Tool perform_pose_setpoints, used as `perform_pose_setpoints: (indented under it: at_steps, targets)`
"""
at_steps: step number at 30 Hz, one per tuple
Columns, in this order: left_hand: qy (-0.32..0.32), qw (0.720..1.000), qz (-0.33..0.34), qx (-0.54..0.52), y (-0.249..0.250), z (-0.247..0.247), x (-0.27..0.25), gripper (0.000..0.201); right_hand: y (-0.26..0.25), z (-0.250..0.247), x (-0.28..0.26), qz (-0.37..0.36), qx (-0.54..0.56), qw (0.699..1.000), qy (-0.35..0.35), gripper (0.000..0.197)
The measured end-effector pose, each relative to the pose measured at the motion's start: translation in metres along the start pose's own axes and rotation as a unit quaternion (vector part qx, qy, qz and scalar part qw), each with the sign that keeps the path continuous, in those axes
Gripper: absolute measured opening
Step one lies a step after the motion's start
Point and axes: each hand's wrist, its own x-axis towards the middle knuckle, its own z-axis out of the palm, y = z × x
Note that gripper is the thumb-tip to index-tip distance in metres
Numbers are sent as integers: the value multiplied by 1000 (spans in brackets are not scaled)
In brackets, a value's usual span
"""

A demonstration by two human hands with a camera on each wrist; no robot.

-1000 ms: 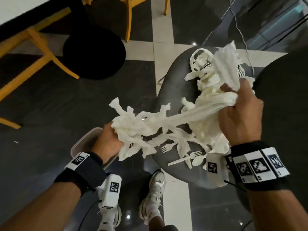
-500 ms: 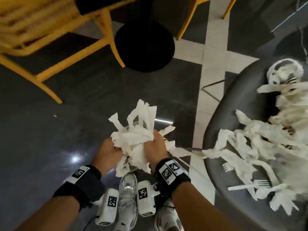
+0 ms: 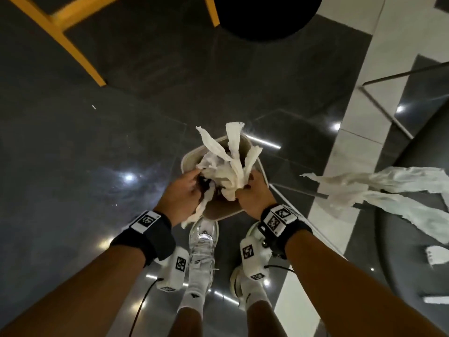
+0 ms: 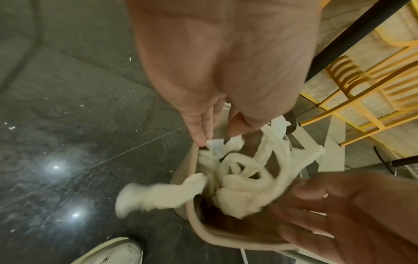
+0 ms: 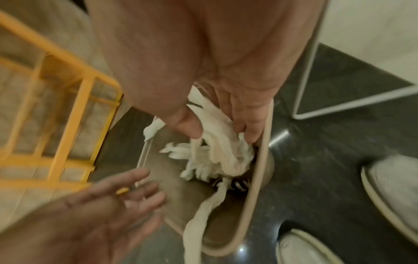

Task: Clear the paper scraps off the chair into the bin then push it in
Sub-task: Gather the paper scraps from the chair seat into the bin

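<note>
Head view, nearest first: two white shoes (image 3: 202, 235) stand on the dark floor (image 3: 73, 154), just behind both wrists. Ahead of them, the left hand (image 3: 181, 190) and the right hand (image 3: 252, 194) reach over the beige bin (image 3: 220, 214), one at each side of its opening. Between the two hands sits a bundle of paper scraps (image 3: 227, 171), partly inside the bin, with several strips standing up above the rim. One strip hangs over the near rim below the left hand.

Left hand: fingers extended and loosely spread, thumb and forefinger tips (image 4: 199, 134) touching a scrap end at the bin rim; no closed grip is visible. Right hand: fingers (image 5: 250, 128) and thumb bent around the bundle, pressing it against the bin's inner wall.

To the right of the right hand, more scraps (image 3: 379, 188) trail off the edge of the dark chair (image 3: 413, 251). Beyond both hands stand a round black table base (image 3: 264, 18) and yellow chair legs (image 3: 73, 47).
</note>
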Motion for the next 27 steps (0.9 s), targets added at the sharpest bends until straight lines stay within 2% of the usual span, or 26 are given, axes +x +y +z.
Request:
perform_pose_setpoints:
  at_steps: [2,3,4,5,6,7,8,10,11,14,16,18,19,20,22,24,26,27]
  targets:
    - [65,998,11,19,-1,-4,1,46,-12,-7,-13,-61,-123,991,-5,63]
    - [100,994,20,23,-2,-6,2,44,-18,-13,-19,-85,-209,974,18,60]
    - [136,990,24,24,-6,-8,5,44,-23,-20,-24,-124,-308,940,74,56]
    - [166,986,24,25,-7,-9,8,45,-31,-29,-33,-166,-394,894,133,52]
    - [180,983,16,9,-11,-8,14,49,-36,-38,-37,-196,-437,860,176,47]
    - [175,984,-8,-21,-13,-8,19,57,-39,-48,-38,-189,-449,853,184,43]
    - [155,986,-36,-57,-13,-5,22,66,-42,-59,-38,-168,-440,866,169,42]
    - [113,987,-73,-89,-22,1,32,70,-40,-72,-28,-132,-367,916,96,43]
    - [94,988,-70,-96,-23,4,35,62,-38,-75,-25,-130,-341,929,56,44]
    - [94,991,-40,-83,-29,12,46,33,-37,-58,-9,-162,-338,927,-22,51]
    - [94,992,-21,-76,-32,13,54,18,-41,-31,9,-156,-287,944,-48,63]
    - [74,993,-9,-88,-33,13,60,12,-47,-4,29,-122,-167,977,-55,74]
    - [70,993,-5,-98,-47,15,72,14,-51,9,39,-114,-115,985,-53,71]
    - [68,993,-3,-95,-40,13,68,19,-56,21,46,-112,-84,989,-47,61]
    - [70,993,-1,-98,-26,7,63,26,-63,37,52,-139,-130,982,-9,35]
    - [88,989,1,-117,-16,1,58,24,-55,44,51,-163,-268,950,8,33]
    - [107,979,-1,-173,-5,-3,48,26,-37,45,54,-130,-390,911,-28,34]
    - [104,973,-3,-204,-1,-4,42,28,-28,44,57,-99,-416,903,-45,34]
